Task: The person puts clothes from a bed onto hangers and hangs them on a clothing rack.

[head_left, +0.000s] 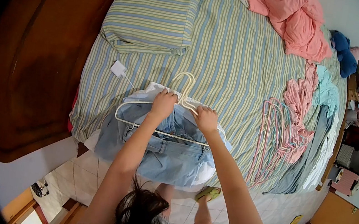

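Observation:
At the near edge of the bed lies light blue denim clothing (169, 165), with white cloth (155, 91) under and around it. Cream hangers (137, 125) rest on top, their hooks pointing toward the far side of the bed. My left hand (164, 102) is closed over the hanger's shoulder, just left of the hooks. On the right shoulder, my right hand (206, 118) has its fingers wrapped round the hanger. The exact number of hangers between my hands is hard to tell.
A striped folded quilt (152, 9) is at the upper left, a white charger (118, 69) below it. Right of me lie several pink and teal hangers (270, 138), pink clothes (299, 94) and grey trousers (304, 171). Coral bedding (288, 22) lies at the far right.

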A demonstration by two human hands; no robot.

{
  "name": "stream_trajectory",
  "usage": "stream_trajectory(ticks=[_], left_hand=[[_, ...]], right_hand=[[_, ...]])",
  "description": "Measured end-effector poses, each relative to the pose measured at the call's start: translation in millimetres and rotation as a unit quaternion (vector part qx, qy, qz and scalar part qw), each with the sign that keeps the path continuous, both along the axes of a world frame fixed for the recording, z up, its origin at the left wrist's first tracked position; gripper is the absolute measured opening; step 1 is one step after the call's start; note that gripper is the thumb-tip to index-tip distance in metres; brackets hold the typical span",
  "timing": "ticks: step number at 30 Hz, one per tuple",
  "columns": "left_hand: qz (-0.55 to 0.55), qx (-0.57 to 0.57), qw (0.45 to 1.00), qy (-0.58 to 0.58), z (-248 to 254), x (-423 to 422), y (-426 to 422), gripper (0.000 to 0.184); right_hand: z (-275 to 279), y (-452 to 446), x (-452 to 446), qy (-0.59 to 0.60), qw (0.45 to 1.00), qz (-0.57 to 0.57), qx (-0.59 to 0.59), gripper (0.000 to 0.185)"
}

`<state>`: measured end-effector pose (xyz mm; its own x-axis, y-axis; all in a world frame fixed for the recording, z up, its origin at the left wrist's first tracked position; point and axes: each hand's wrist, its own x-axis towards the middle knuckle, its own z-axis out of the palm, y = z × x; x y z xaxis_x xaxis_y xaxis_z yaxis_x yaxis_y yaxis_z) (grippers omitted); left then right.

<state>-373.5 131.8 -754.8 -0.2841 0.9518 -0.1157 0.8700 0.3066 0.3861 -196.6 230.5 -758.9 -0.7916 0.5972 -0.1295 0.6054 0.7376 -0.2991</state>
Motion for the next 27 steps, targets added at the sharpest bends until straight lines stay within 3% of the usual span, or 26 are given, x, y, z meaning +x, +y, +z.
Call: stream_trajectory(ticks=[5,7,10,14,27], left_hand=[[0.051,-0.028,0.997,-0.04,40.0,13.2,-17.5,0.013],[0.057,-0.03,0.997,-0.037,57.5,20.2,-24.9,0.014],[0.064,-0.038,0.997,-0.036,88.0,30.9,-33.7,0.016],[0.058,-0.048,0.997,-0.016,129.4,43.6,-37.7,0.019],[0.018,0.163,0.985,0.057,346.7,108.3,-99.0,0.019]], right_hand=[[36.1,-13.6,-0.2,0.112,0.984,-0.01,-0.137,0.014],[56.2,-24.2,-2.2,0.168,0.957,-0.021,-0.237,0.021],[77.5,-34.5,-2.6,0.108,0.958,0.01,-0.267,0.026],[100.7,-41.1,7.7,0.092,0.957,0.025,-0.275,0.024],[320.5,-98.6,68.3,0.23,0.951,0.026,-0.206,0.02]])
